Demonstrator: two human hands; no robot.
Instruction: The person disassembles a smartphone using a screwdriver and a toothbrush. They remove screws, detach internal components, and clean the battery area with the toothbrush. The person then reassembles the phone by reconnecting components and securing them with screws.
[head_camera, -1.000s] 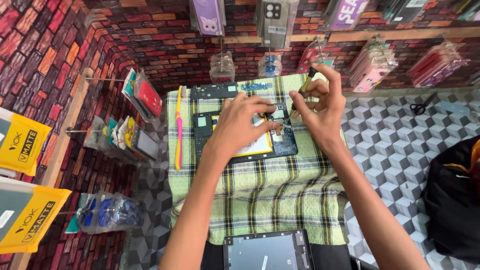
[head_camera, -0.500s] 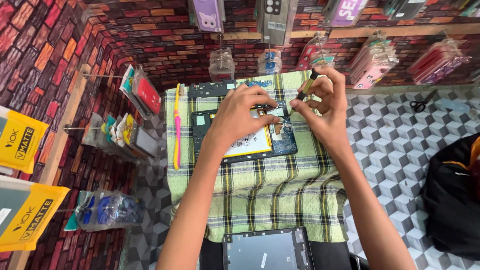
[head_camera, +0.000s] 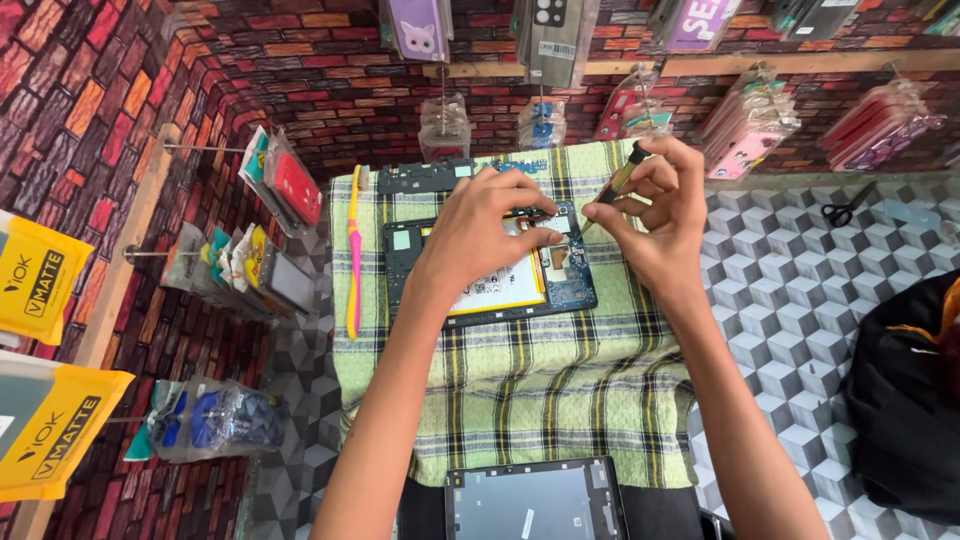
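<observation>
On checked cloth: left hand presses opened tablet, fingers bent; right hand pinches screwdriver.

Checked cloth carries opened tablet, toothbrush, back cover.

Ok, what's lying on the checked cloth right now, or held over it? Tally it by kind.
Opened tablets, insides showing: 1, left hand resting on it
Loose frame pieces at the far edge: 1
Back covers at the near edge: 1
Toothbrushes, yellow and pink: 1
Screwdrivers: 1, in the right hand
Total: 5
</observation>
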